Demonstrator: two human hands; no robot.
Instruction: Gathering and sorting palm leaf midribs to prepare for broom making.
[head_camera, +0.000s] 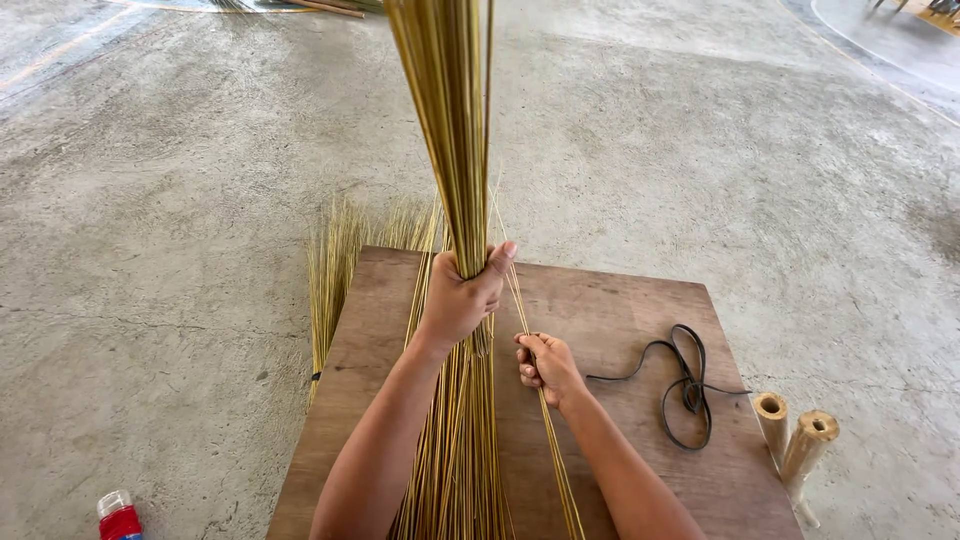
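Over the brown wooden board (620, 320), the tall bundle of thin yellow-green broom sticks (448, 130) stands upright, left hand (462, 300) fisted tight round its middle. Just right of it, right hand (545, 365) pinches a few loose sticks (552, 450). Step looks like gathering strays; next likely calls for tucking them in. Black cord (688, 385) lies further right.

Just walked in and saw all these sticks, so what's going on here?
A person stands a thick bundle of thin yellow-green palm sticks upright over a brown wooden board on the concrete floor. The left hand has a closed grip around the bundle. The right hand pinches a few loose sticks beside it. A black cord lies on the board, two cut bamboo pieces at its right edge, and another tied stick bundle on the left.
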